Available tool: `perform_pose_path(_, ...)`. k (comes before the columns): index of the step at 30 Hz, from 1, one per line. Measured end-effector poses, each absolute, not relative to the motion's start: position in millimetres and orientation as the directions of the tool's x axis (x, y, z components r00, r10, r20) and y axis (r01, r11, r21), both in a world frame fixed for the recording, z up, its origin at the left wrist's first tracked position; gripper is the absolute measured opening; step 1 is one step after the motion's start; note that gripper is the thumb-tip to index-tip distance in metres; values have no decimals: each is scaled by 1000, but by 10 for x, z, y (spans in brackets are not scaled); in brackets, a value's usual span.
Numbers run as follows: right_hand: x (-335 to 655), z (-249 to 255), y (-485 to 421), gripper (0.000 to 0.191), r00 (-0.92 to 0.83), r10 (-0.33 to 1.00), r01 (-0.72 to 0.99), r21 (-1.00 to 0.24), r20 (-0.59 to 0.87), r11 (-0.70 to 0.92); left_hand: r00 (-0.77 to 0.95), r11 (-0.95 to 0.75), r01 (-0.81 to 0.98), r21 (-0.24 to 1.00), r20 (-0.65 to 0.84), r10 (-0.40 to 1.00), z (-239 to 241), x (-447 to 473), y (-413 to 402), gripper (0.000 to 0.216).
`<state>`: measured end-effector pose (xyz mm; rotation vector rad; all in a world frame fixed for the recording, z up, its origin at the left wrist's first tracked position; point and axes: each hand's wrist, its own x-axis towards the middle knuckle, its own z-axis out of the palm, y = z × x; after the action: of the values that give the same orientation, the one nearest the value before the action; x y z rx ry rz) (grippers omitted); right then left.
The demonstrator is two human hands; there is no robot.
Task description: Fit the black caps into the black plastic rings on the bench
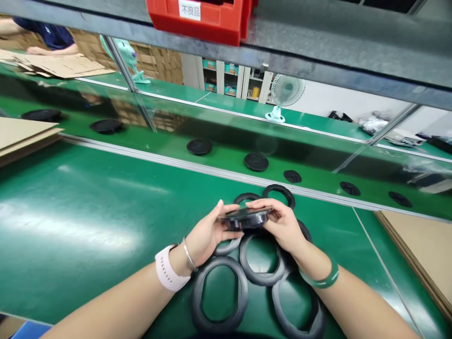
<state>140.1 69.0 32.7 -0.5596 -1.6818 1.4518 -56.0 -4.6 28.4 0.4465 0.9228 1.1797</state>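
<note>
Between my two hands is a round, glossy black plastic part (247,219), tilted nearly edge-on above the green table. My left hand (212,230) grips its left side, thumb on top and fingers beneath. On its right side my right hand (280,221) is closed, fingers over the upper edge. Beneath and around my hands lie several black rings, among them a front left ring (197,301), a middle ring (247,268), a front right ring (319,320) and a back ring (290,195). The part and my wrists cover some of the rings.
Beyond the table (106,188) runs a green conveyor belt (155,141) carrying several black discs (256,162). Cardboard sheets lie at the left (24,134) and right (423,254). A red bin (201,21) sits on the overhead shelf. Another person's arm rests far left.
</note>
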Motion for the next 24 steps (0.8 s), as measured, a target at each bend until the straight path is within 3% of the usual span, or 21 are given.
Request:
perform_pose_path(2,1435,359,726,15,-576,706,-110,-895,412,432,250,459,-610,646,-393,885,311,-552,-61,46)
perform_pose_path(4,1476,368,788,19,-581,690,-11,-851,433,525,227,401,-620,674,-335,915,309,-545,-68,41)
perform_pose_path(6,1512,359,854,30,-557,752,32,-895,353,444,81,260,-600,757,-265,961,281,-534,-62,46)
perform_pose_path(8,1532,350,896,37,-551,811,16,-969,197,246,-47,156,-548,822,-216,975,235,-528,-50,49)
perform_pose_path(10,1531,353,892,41,-592,805,39,-996,43,83,-105,108,-497,861,-183,977,184,-533,-42,49)
perform_pose_path(12,1510,367,845,44,-616,787,108,-993,-27,50,-106,83,-394,915,-135,985,140,-547,-43,50)
perform_pose_path(17,1440,390,676,42,-546,828,166,-952,128,257,-137,5,32,999,-1,991,83,-560,-50,47)
perform_pose_path(21,1430,406,562,59,-522,812,202,-887,261,415,-255,70,133,989,-34,966,73,-526,-51,39)
perform_pose_path(24,1441,432,489,52,-506,780,203,-828,368,523,-321,92,172,981,-33,947,109,-513,-72,43)
